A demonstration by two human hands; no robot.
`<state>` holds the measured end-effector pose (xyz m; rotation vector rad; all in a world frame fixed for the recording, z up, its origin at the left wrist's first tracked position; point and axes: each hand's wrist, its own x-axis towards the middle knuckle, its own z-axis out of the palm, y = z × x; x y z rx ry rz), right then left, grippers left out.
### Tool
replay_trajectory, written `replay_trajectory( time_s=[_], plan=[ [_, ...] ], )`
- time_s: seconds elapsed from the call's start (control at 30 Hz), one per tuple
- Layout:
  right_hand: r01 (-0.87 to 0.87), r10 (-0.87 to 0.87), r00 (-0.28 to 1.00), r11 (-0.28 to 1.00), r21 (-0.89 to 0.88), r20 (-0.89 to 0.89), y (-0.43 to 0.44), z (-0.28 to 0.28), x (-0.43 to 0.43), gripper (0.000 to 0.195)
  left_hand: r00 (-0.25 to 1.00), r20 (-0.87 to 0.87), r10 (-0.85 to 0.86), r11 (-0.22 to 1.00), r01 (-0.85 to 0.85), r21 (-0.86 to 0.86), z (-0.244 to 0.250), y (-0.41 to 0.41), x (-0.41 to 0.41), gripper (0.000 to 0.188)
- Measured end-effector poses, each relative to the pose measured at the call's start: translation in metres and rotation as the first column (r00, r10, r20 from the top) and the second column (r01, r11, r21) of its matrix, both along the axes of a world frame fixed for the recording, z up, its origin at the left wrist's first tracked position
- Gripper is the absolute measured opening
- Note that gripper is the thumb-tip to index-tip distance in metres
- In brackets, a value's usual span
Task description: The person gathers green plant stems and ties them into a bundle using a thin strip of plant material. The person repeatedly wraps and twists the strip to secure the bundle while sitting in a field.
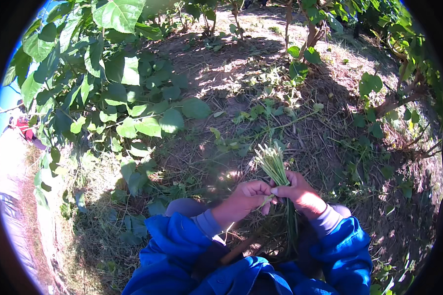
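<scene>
A bundle of green plant stems (272,165) with pale, cut-looking upper ends stands out above my hands. Around it my right hand (297,191) is closed, with the thumb across the front. My left hand (245,201) meets the right thumb at the bundle's left side and pinches a thin green strand (268,201). Below the fists, long dark-green leaves (291,225) hang down between my knees. Part of the bundle is hidden behind the fingers. Both forearms wear blue sleeves.
Leafy branches (122,92) crowd the left side. Thin trunks (312,38) rise ahead, and more branches (402,99) reach in at right. Dry stalks and weeds cover the ground (221,147). A wooden handle-like stick (238,251) lies between my legs. A red object (24,127) shows at far left.
</scene>
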<state>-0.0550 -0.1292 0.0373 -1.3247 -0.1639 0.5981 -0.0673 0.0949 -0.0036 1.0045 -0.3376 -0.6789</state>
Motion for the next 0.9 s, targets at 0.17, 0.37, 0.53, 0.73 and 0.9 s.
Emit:
replay_trajectory(
  time_s=[0.17,0.37,0.53,0.73,0.9],
  plan=[
    [-0.019,0.019,1.0,1.0,0.006,0.016,0.0,0.0,-0.002,0.027,0.997,-0.074,-0.034,0.998,0.038,0.052,0.001,0.004,0.0,0.017],
    [-0.041,0.043,0.997,0.999,-0.034,0.062,-0.001,0.0,-0.001,0.025,0.998,-0.057,-0.006,1.0,0.007,0.006,-0.005,0.001,-0.004,0.016],
    [-0.045,0.047,0.994,0.999,-0.018,0.097,-0.001,-0.002,0.0,0.029,0.998,-0.039,0.051,0.998,-0.05,0.038,-0.003,-0.004,-0.004,0.013],
    [-0.074,0.077,0.991,0.997,-0.033,0.105,0.003,-0.006,0.0,0.039,0.996,0.007,0.09,0.975,-0.089,0.205,0.003,-0.005,-0.003,0.015],
    [-0.09,0.101,0.963,0.994,-0.054,0.25,0.013,-0.026,0.002,0.049,0.998,0.025,0.064,0.981,-0.068,0.184,-0.002,0.002,-0.003,0.02]
  ],
)
